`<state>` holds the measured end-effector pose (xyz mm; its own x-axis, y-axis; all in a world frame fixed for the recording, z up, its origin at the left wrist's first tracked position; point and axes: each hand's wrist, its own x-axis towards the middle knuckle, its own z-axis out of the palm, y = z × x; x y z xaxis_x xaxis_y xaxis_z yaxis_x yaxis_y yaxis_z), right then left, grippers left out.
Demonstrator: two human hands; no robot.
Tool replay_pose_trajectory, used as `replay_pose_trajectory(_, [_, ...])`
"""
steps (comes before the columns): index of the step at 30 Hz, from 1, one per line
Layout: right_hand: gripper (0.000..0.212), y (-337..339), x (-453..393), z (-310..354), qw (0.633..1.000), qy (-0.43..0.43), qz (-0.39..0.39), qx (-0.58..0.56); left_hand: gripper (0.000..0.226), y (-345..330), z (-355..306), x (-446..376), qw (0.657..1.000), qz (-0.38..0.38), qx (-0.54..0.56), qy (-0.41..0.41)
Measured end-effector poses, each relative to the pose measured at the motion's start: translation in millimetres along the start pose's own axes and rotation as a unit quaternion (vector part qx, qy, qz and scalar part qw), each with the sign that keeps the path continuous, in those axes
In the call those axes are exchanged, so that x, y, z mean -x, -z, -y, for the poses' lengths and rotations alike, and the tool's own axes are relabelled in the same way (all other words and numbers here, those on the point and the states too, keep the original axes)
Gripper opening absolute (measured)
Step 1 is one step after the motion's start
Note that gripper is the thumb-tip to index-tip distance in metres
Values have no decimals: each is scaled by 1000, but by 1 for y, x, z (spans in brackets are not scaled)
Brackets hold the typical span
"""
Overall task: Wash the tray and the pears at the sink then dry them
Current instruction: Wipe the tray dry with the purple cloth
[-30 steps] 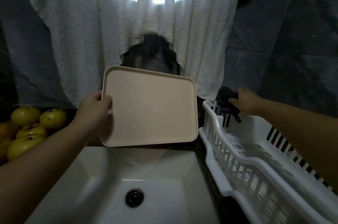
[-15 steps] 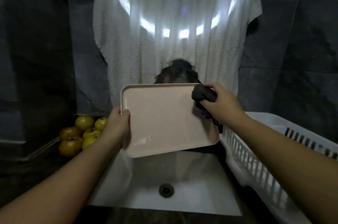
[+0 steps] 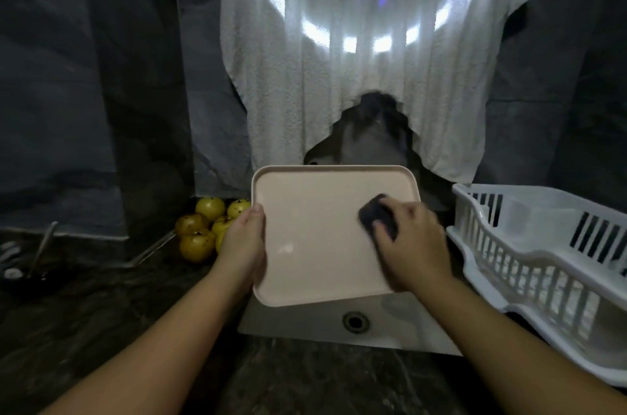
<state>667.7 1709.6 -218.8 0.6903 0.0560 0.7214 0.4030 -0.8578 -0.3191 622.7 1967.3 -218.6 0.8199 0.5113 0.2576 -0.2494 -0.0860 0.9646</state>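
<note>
A pale pink rectangular tray point(image 3: 315, 245) is held tilted over the white sink point(image 3: 305, 323). My left hand point(image 3: 242, 245) grips its left edge, thumb on the inner face. My right hand point(image 3: 414, 248) holds a dark sponge point(image 3: 373, 216) and presses it against the tray's right half. Several yellow pears point(image 3: 200, 228) lie in a heap on the dark counter left of the sink, partly hidden behind my left hand.
A white plastic dish rack point(image 3: 543, 262) stands right of the sink. A white towel point(image 3: 373, 58) hangs on the wall behind, with the dark tap point(image 3: 369, 129) below it. Metal utensils point(image 3: 30, 258) lie at the far left on the counter.
My right hand took the dark sponge from the dish rack, carried it left to the tray and now moves it over the tray's face. The tray has dropped lower over the sink.
</note>
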Motion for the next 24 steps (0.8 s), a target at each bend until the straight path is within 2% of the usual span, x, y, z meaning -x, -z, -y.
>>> replay_pose_trajectory(2, [47,2,-18,-1,991,-115,-34,-63,34,2,3,4,1000,12,20,19])
replay_pose_trajectory(3, [47,3,-26,6,984,-141,-55,-91,34,0,5,6,999,20,27,18])
replay_pose_trajectory(5, [47,1,-37,36,976,-137,-81,-147,35,-9,8,12,999,37,32,11])
replay_pose_trajectory(7, [45,-6,-34,79,979,-71,-56,-180,34,-21,8,17,997,60,50,10])
replay_pose_trajectory(9, [43,-18,-21,118,984,41,-18,-170,33,-30,6,20,993,84,77,8])
replay_pose_trajectory(12, [42,-24,-11,140,980,146,1,-133,35,-29,5,20,993,70,95,2])
replay_pose_trajectory(13, [41,-22,-12,139,979,162,8,-124,37,-27,6,19,994,55,90,-10])
replay_pose_trajectory(16, [42,-16,-11,128,977,191,56,-77,52,-28,6,21,988,27,142,60])
replay_pose_trajectory(18, [42,-12,-6,121,973,205,88,-66,56,-28,7,18,984,17,160,78])
replay_pose_trajectory(21, [42,-3,10,106,960,236,126,-80,44,-27,6,12,982,31,175,65])
replay_pose_trajectory(24, [41,5,28,80,926,332,162,-80,35,-25,8,7,987,53,146,35])
